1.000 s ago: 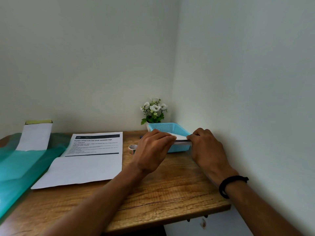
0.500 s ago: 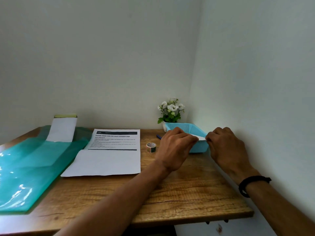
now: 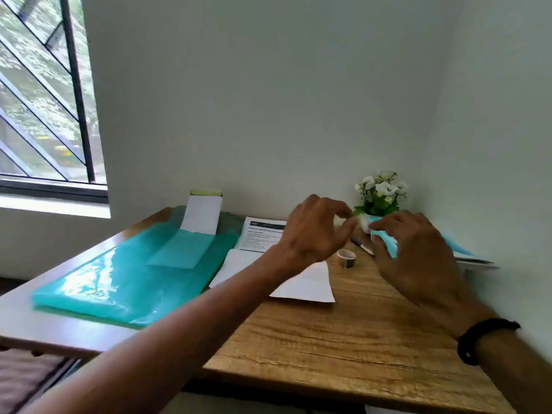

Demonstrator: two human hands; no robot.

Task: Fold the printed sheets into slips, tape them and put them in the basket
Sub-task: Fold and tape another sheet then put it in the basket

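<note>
Both hands raised above wooden table (image 3: 343,339), left hand (image 3: 313,234) loosely curled, empty, right hand (image 3: 418,252) fingers spread, empty, blue basket (image 3: 457,249) behind it, printed sheet (image 3: 263,231) flat beside tape roll (image 3: 346,258)

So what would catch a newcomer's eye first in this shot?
The two hands: left hand and right hand raised over the wooden table. Next, the glossy teal plastic at the table's left, then the white flowers in the far right corner.
</note>
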